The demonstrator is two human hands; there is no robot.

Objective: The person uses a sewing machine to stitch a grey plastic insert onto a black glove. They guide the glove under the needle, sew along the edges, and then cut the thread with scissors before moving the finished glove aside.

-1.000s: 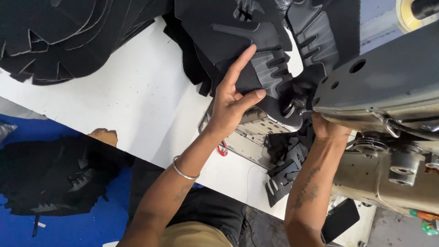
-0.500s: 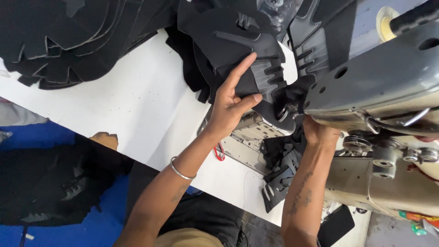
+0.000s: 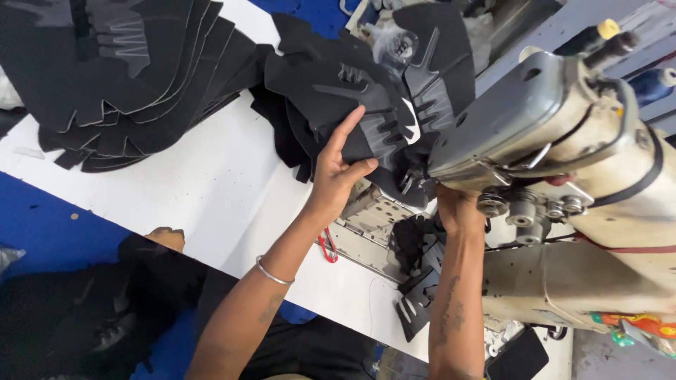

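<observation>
White table (image 3: 211, 183): black stack (image 3: 120, 77) nr left hand (image 3: 338, 172), sewing machine (image 3: 563, 176) hides right hand (image 3: 456, 207).

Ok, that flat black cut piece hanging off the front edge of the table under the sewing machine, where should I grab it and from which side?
Pinch the black cut piece at its lower, notched end, coming from the front edge of the white table. That end overhangs, so both faces seem free there. Its upper end runs under the right hand and the sewing machine, which crowd it from above.

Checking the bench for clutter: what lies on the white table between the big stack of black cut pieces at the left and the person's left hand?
In the head view, only bare white table lies between the stack and the left hand.
</observation>
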